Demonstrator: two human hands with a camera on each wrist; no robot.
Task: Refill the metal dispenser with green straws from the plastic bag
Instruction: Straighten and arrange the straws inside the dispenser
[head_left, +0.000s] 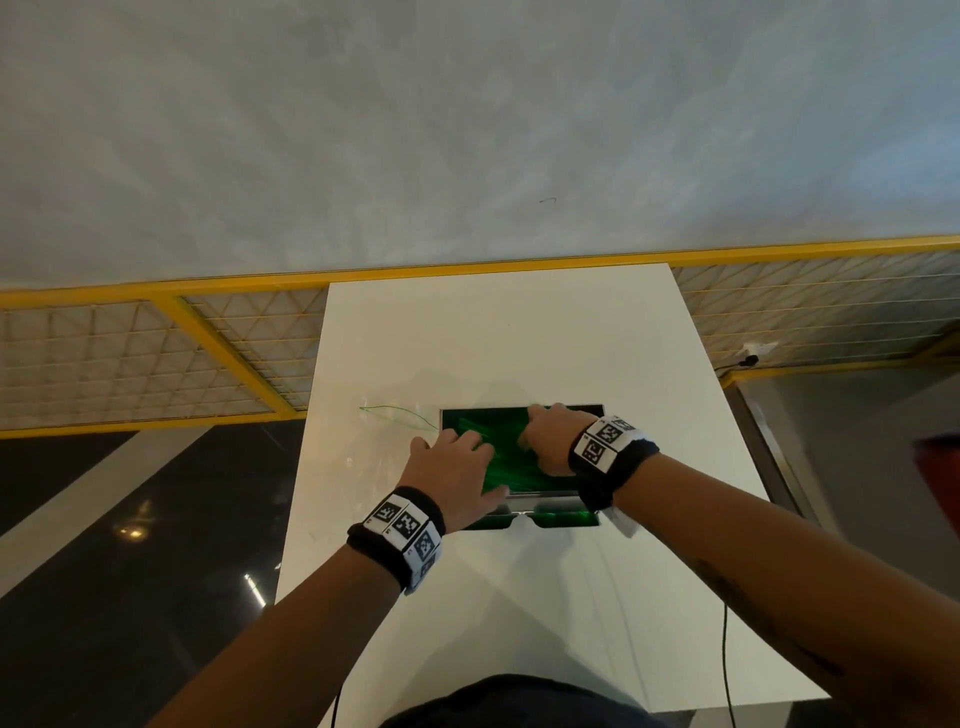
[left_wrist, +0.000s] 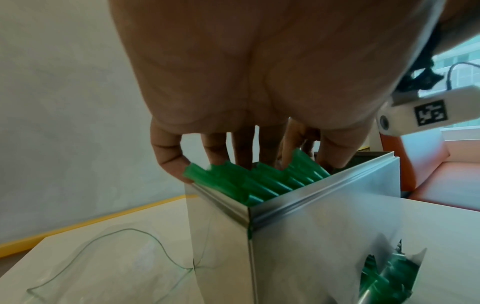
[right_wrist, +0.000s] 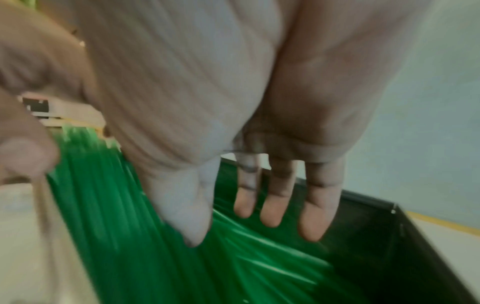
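**Both hands in the straw box**

The metal dispenser (head_left: 519, 499) sits around the middle of the white table (head_left: 519, 338), lid off, and it's stuffed with green straws (head_left: 514, 462). Some stick up past the rim on the left side, and more show through the cutout low on the front face. The clear plastic bag (head_left: 384, 441) lies flat on the table at the dispenser's 9 o'clock, touching its wall; I can't see any straws in it.

My left hand (head_left: 457, 478) has its fingers spread and nearly straight, tips resting on the straw ends near the left wall. My right hand (head_left: 550, 441) is over at 3 o'clock, fingers straight and apart, reaching down onto the pile. Neither one grips anything.
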